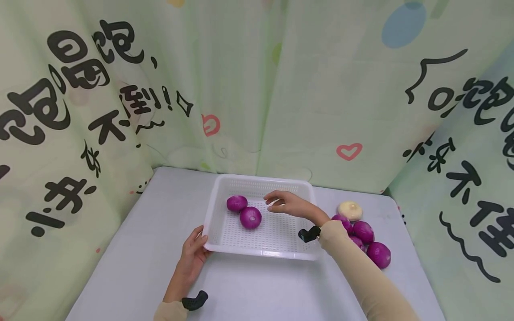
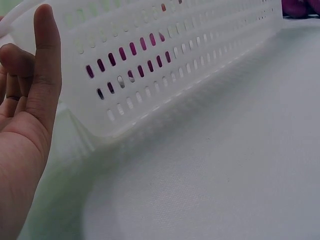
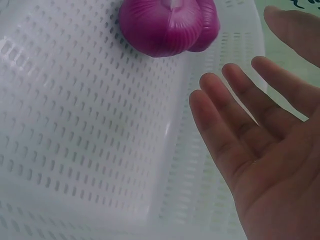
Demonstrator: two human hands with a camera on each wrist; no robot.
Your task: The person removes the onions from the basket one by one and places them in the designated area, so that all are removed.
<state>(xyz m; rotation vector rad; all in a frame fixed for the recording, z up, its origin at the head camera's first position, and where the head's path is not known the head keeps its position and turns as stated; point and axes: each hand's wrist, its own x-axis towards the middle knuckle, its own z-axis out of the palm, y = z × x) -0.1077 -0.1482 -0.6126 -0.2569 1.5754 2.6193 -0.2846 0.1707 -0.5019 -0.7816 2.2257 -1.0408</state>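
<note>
A white perforated basket (image 1: 261, 253) sits mid-table with two purple onions (image 1: 237, 203) (image 1: 250, 218) on its floor. My right hand (image 1: 273, 201) hovers over the basket just right of them, fingers spread and empty. In the right wrist view the open palm (image 3: 260, 130) faces the basket floor (image 3: 75, 125), with an onion (image 3: 160, 25) at the top. My left hand (image 1: 197, 238) rests against the basket's near left corner. Seen from the left wrist, its straight thumb (image 2: 45, 50) lies beside the slotted wall (image 2: 165, 60).
Several purple onions (image 1: 363, 232) and one pale onion (image 1: 350, 209) lie on the table right of the basket, by my right forearm. Printed green curtains (image 1: 281, 89) close in the table on the back and both sides.
</note>
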